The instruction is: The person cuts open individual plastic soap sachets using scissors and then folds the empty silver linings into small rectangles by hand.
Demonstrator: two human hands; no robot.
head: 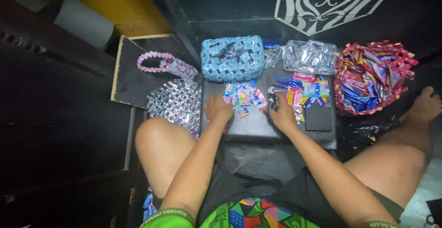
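Now our left hand (218,108) presses flat on the loose wrappers (242,98) mid-worktop while our right hand (282,114) grips scissors (272,104), which could snag neighbouring folded strips (307,91) if swung carelessly.

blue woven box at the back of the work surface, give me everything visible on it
The blue woven box is rectangular with rounded corners, plaited from folded shiny wrappers in light blue, white and dark blue. It sits flat at the rear of the black work surface, top face up. A clear packet pile lies right of it. Neither hand touches it.
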